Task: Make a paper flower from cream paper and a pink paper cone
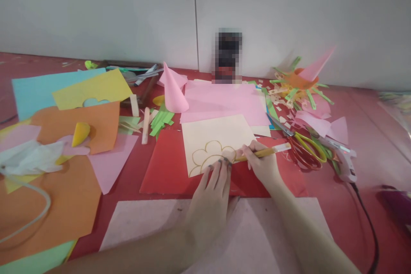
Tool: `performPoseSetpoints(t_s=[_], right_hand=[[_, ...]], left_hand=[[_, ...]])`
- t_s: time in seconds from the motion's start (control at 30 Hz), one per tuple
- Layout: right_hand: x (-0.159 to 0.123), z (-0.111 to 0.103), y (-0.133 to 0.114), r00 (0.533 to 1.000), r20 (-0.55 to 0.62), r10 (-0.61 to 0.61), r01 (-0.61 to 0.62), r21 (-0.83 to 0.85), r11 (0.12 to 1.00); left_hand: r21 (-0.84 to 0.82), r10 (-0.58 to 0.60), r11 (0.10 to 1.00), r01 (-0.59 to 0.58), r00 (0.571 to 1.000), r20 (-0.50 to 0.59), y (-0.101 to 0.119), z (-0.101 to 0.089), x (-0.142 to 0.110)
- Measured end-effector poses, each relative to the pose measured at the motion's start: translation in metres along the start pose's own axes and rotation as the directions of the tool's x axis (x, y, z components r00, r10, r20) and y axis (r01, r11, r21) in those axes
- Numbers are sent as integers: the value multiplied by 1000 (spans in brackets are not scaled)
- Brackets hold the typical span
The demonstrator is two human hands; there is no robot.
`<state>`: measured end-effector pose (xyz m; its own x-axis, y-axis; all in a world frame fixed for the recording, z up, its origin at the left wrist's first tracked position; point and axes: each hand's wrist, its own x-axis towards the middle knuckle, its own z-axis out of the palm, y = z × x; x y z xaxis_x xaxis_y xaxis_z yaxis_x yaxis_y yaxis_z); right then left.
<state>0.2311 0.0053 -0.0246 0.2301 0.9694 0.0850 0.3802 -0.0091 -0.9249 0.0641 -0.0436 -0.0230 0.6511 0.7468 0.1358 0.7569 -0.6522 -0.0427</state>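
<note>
A cream sheet of paper (199, 135) lies on a red folder-like sheet (167, 162), with a scalloped flower outline drawn on it in gold-brown. My left hand (212, 192) rests flat on the sheet's lower edge, fingers stretched out and covering part of the drawing. In my right hand (261, 165) is a gold marker pen (271, 150), pinched between thumb and fingers. Its tip end points left toward the drawn petals, and whether it touches the paper is hard to make out. Something pale and rounded shows by the tip, partly hidden.
Scissors (310, 145) and a glue gun (343, 165) with a black cord lie on the right. Behind stand a pink paper cone (173, 94) and an orange-green paper piece (298, 78). Coloured sheets (77, 197) cover the left. Pink paper (221, 100) lies beyond the cream sheet.
</note>
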Motion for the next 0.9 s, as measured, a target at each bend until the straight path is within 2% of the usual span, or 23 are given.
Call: performPoseSetpoints(t_s=[0.23, 0.47, 0.9], right_hand=[[-1, 1, -7, 995, -91, -36, 27, -102, 994], [-1, 1, -10, 992, -123, -39, 21, -147, 989], [-3, 0, -4, 995, -30, -94, 90, -107, 990]], left_hand=[[7, 10, 1000, -10, 1000, -14, -1, -1, 1], [20, 9, 1000, -8, 1000, -29, 0, -1, 0], [-8, 11, 1000, -11, 1000, 18, -1, -3, 1]])
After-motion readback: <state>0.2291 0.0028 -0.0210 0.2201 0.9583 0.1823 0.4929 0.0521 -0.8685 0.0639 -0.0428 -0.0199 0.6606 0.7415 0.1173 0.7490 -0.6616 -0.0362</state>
